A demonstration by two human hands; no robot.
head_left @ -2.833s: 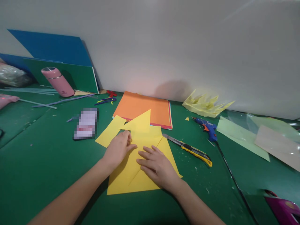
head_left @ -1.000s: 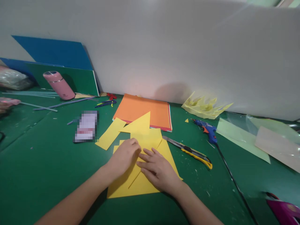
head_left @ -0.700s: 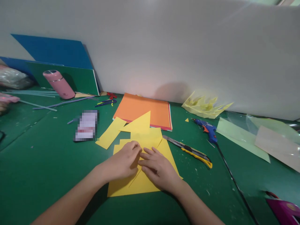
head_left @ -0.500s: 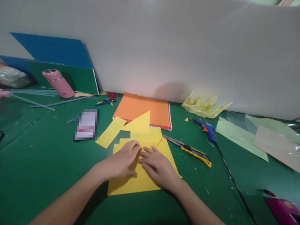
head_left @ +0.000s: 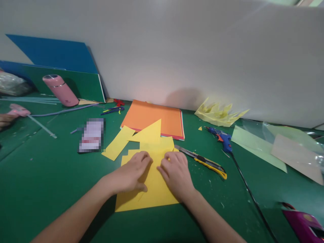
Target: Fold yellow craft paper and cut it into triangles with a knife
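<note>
A sheet of yellow paper (head_left: 141, 201) lies on the green table under both my hands. My left hand (head_left: 133, 172) presses on its left half, fingers bent and thumb spread apart from them. Over the right side of the sheet, my right hand (head_left: 177, 172) is closed, its curled fingers at the paper's right edge; the fingertips are partly hidden. Beyond my hands lie a yellow paper triangle (head_left: 151, 132) and a yellow paper strip (head_left: 118, 143). A yellow-handled utility knife (head_left: 202, 161) rests just right of the sheet, blade toward it.
Behind lies a stack of coloured paper, orange on top (head_left: 152, 116). A blue glue gun (head_left: 221, 137) with a black cord and a spiky pale-yellow paper piece (head_left: 220, 114) are at right. Left are a blurred phone-like object (head_left: 91, 135), pink bottle (head_left: 62, 91) and another person's hand (head_left: 5, 121).
My right hand has shifted from flat, spread fingers near my left hand to a curled grip farther right. My left hand stays put. Another person's hand with a pink tool has come in at left.
</note>
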